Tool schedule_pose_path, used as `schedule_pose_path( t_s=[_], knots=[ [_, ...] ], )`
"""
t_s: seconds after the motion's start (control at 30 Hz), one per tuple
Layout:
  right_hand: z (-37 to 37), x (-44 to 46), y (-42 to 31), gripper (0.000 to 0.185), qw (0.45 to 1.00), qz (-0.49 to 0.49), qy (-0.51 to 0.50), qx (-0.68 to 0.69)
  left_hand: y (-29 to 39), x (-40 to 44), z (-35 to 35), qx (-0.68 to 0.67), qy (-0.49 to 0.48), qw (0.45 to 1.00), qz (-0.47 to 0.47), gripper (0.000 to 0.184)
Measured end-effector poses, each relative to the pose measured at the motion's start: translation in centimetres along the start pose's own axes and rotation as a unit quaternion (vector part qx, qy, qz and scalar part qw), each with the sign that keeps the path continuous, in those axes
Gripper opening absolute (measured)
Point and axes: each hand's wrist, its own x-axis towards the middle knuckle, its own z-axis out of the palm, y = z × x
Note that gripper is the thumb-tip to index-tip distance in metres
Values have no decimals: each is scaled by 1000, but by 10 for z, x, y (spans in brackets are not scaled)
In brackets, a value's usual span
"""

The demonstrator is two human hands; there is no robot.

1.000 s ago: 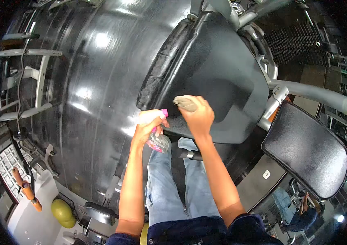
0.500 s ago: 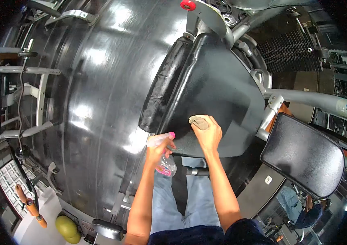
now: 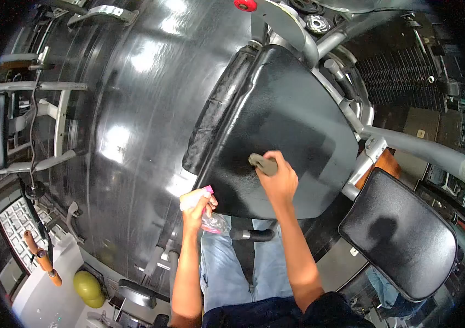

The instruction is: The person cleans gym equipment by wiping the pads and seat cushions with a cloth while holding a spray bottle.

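My left hand [image 3: 195, 206] is closed around a clear spray bottle [image 3: 215, 223] with a pink nozzle, held at the near left edge of a black padded seat [image 3: 292, 126]. In my right hand [image 3: 279, 180] is a folded greyish-green cloth [image 3: 265, 165], gripped between thumb and fingers. The cloth is over the near middle of the seat and seems to touch it. Along the seat's left side runs a black roller pad [image 3: 219, 109].
Another black pad [image 3: 402, 235] stands at the right, beside a grey metal tube [image 3: 418, 145]. A weight stack [image 3: 396, 76] is at the upper right. Benches with metal frames [image 3: 60, 123] line the left. A green ball [image 3: 88, 288] lies at the lower left.
My left hand and the spray bottle have moved a little left and down. The cloth in my right hand has shifted slightly left on the seat. The whole view has also shifted somewhat.
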Motion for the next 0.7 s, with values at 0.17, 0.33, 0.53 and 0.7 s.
schedule_pose_path(
  t_s=[0.17,0.33,0.53,0.7],
  knots=[
    [15,21,-35,30,988,-142,-35,54,2,1,9,-7,56,998,-3,29],
    [0,7,-8,32,977,-191,-85,48,-1,1,10,5,88,996,-11,39],
    [-14,56,8,37,983,-175,-52,10,1,0,9,-8,106,994,-25,42],
    [-1,62,-22,35,975,-204,-48,72,3,-1,14,1,103,995,-17,44]
  ],
)
